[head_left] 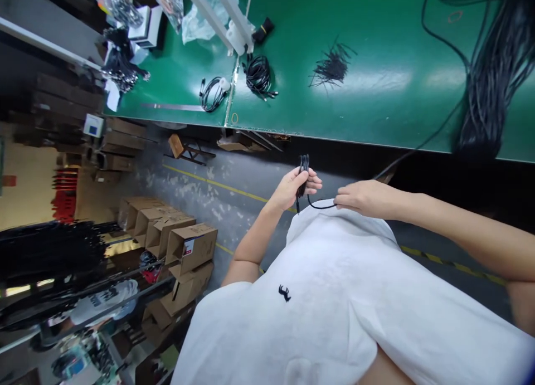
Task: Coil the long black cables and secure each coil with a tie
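Within the left hand point(290, 188), black cable coil point(305, 163) is clamped thumb-to-fingers, right hand point(363, 198) pinching its lead point(321, 208) just beside; loops could spring loose if that hold eases or lead snags at the cable bundle point(487, 98) beyond.

Can count one left hand point(291, 188), one right hand point(363, 198), one hand-held coil of black cable point(303, 176), one slimmer bench coil point(204, 98) and one thicker bench coil point(258, 76); also one pile of thin black ties point(332, 67) and one large black cable bundle point(490, 89), too tangled to number, plus at least four open cardboard cartons point(202, 247)
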`<control>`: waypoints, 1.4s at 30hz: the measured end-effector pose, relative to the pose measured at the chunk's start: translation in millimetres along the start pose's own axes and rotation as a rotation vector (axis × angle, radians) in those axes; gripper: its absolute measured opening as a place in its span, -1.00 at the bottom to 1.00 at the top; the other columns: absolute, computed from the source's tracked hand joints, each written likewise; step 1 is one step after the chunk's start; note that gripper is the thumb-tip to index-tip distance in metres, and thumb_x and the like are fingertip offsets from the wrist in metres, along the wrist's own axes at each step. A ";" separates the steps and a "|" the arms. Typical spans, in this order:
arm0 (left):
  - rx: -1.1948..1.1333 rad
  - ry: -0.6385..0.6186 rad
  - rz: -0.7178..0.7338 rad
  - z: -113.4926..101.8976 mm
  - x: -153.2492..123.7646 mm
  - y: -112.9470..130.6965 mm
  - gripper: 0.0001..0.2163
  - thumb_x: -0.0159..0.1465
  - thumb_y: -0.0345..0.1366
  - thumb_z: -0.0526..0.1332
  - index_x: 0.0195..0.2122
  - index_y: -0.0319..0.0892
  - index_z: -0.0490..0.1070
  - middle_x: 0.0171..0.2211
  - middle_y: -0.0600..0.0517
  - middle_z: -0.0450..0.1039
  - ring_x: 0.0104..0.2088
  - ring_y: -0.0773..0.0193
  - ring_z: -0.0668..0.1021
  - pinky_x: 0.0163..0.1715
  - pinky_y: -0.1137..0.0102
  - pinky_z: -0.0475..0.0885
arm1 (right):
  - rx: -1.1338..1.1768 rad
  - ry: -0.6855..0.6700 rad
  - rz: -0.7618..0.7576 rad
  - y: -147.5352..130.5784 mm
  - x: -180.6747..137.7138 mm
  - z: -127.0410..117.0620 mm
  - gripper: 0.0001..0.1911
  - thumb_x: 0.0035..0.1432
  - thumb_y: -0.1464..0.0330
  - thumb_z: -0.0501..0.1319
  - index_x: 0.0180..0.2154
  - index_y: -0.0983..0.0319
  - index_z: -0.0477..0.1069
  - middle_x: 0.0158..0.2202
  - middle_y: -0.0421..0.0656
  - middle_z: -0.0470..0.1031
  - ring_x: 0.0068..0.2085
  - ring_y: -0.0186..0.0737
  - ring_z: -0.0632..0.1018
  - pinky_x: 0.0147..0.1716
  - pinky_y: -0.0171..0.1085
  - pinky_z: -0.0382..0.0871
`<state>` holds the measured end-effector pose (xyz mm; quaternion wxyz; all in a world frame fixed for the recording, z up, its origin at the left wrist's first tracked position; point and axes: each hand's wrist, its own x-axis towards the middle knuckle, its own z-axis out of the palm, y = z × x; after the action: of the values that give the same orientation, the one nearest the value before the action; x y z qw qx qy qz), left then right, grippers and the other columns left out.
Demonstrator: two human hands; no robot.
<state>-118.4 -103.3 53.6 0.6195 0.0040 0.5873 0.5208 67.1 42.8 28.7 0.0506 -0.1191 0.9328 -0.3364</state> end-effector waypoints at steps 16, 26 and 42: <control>-0.212 -0.214 -0.099 -20.8 -47.7 14.1 -0.74 0.25 -0.18 0.29 -0.49 -0.26 0.43 -0.80 0.28 -0.03 -0.83 0.59 -0.03 -0.83 0.61 -0.08 | 0.302 0.124 0.752 107.5 -60.9 0.6 -0.70 0.28 0.21 0.06 -0.41 0.21 0.41 -0.35 -0.10 0.48 -0.29 -0.22 0.43 -0.27 -0.26 0.19; -0.615 0.361 0.265 -38.0 -49.7 32.6 -0.73 0.45 -0.35 0.00 -0.15 -0.15 0.51 -0.56 0.18 0.30 -0.69 0.64 0.28 -0.72 0.75 0.14 | 0.827 0.519 1.002 106.1 -107.0 33.3 -0.76 0.24 0.21 0.11 -0.20 0.20 0.43 -0.56 -0.23 0.23 -0.52 -0.30 0.27 -0.41 -0.20 0.20; 0.104 -0.249 0.032 8.8 -15.9 -18.8 -0.64 0.11 -0.09 0.43 -0.24 -0.27 0.47 -0.31 -0.09 0.62 -0.25 0.20 0.65 -0.12 0.32 0.49 | 0.594 0.073 0.173 12.4 9.5 -46.4 -0.55 0.33 0.06 0.00 -0.30 0.19 0.51 -0.40 -0.17 0.52 -0.39 -0.29 0.49 -0.36 -0.33 0.25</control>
<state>-96.2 -116.9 56.3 0.6784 0.1101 0.5320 0.4947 47.5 78.1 56.3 0.0779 -0.0069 0.8017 -0.5925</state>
